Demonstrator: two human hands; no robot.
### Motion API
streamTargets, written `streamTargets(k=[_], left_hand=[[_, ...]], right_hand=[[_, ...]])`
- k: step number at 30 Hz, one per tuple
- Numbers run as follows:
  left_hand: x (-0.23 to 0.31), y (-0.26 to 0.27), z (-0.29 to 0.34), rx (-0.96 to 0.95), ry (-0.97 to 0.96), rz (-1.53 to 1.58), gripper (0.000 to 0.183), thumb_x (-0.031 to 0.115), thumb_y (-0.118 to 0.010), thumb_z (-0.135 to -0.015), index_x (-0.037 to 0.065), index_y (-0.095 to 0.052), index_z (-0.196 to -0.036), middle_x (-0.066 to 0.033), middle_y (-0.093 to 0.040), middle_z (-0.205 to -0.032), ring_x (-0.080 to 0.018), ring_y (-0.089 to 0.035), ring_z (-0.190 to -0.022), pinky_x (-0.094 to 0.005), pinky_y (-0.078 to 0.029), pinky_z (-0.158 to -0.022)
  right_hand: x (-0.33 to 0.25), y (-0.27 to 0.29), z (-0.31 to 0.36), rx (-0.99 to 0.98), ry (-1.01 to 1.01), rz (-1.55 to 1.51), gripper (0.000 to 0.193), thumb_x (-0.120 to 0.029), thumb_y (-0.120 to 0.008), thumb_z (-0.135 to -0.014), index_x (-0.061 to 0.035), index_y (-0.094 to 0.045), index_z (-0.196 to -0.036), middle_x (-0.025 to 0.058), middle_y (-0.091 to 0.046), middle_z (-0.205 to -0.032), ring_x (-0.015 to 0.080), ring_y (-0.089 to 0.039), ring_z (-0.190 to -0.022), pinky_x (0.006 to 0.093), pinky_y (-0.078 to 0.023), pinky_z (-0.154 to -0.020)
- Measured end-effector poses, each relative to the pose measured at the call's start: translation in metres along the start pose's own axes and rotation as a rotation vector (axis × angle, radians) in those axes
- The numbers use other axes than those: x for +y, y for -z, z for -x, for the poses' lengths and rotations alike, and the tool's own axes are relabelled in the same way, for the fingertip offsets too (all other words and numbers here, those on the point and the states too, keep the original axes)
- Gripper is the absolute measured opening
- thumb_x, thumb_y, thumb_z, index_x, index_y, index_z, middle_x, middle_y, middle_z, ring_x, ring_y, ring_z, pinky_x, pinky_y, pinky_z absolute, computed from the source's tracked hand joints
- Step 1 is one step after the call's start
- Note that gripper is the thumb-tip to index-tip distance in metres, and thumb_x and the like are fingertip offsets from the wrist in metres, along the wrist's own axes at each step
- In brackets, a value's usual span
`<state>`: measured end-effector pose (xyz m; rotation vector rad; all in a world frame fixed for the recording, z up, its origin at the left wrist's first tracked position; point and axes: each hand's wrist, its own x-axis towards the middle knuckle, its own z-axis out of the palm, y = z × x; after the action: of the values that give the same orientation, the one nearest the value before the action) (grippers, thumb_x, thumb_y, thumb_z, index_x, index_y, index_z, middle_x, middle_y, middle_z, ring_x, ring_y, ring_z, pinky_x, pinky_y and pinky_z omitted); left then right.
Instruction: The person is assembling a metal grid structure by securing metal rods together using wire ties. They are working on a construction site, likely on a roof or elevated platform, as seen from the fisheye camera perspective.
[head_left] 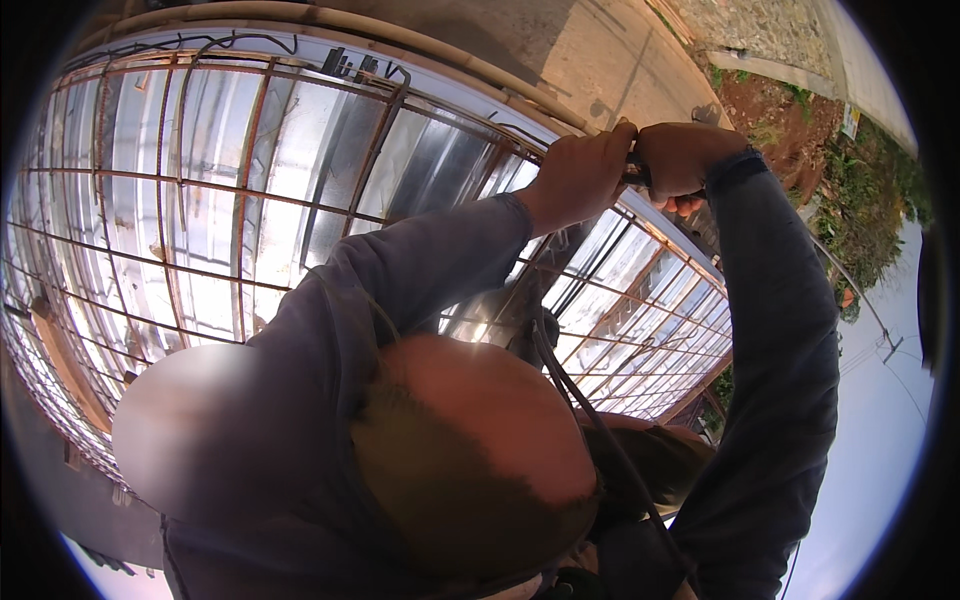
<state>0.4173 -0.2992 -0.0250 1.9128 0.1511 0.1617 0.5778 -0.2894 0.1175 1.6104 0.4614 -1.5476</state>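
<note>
Rusty brown steel rebar grid over shiny metal decking; at its far edge, left hand and right hand both clench a dark tool handle; a slip could likely scrape knuckles on bars.

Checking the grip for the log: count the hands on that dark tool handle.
2. The left hand and the right hand sit side by side on the dark tool handle, at the far edge of the rebar grid. None looks hidden.
</note>
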Motion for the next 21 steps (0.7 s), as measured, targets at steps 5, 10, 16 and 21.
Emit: streamTargets(k=[5,10,16,21], left_hand=[[-0.016,-0.004,-0.032,-0.307,0.100,0.016,0.058,0.019,-0.081,-0.090,-0.001,-0.054,-0.137,-0.0252,-0.075,-0.104,-0.0374,-0.079,-0.093,-0.0454,-0.062,-0.079],[-0.028,0.023,-0.062,-0.754,0.232,0.293,0.064,0.037,-0.084,-0.096,-0.002,-0.057,-0.139,-0.0223,-0.078,-0.119,-0.0334,-0.080,-0.103,-0.0453,-0.062,-0.085],[-0.080,0.086,-0.074,-0.704,0.080,0.049,0.081,0.052,-0.081,-0.100,0.000,-0.055,-0.156,-0.0259,-0.067,-0.146,-0.0394,-0.071,-0.132,-0.0462,-0.057,-0.111],[-0.051,0.065,-0.045,-0.450,0.150,-0.010,0.079,0.045,-0.084,-0.098,0.003,-0.055,-0.158,-0.0257,-0.067,-0.147,-0.0401,-0.066,-0.140,-0.0496,-0.055,-0.114]], right_hand=[[0.053,-0.078,-0.033,1.166,0.338,0.568,0.045,-0.017,-0.085,-0.086,-0.0130,-0.066,-0.127,0.0043,-0.073,-0.102,0.0233,-0.074,-0.095,0.0399,-0.055,-0.087],[0.074,-0.079,-0.069,1.355,0.377,0.684,0.032,-0.023,-0.076,-0.094,-0.0184,-0.070,-0.125,0.0031,-0.076,-0.108,0.0229,-0.076,-0.100,0.0391,-0.056,-0.088],[0.077,-0.034,-0.078,1.214,0.473,0.622,0.006,-0.021,-0.067,-0.097,-0.0192,-0.073,-0.096,0.0002,-0.072,-0.091,0.0214,-0.075,-0.095,0.0413,-0.055,-0.083],[0.082,-0.046,-0.096,1.185,0.346,0.577,0.019,-0.022,-0.076,-0.097,-0.0211,-0.080,-0.115,0.0069,-0.081,-0.098,0.0271,-0.081,-0.097,0.0429,-0.063,-0.086]])
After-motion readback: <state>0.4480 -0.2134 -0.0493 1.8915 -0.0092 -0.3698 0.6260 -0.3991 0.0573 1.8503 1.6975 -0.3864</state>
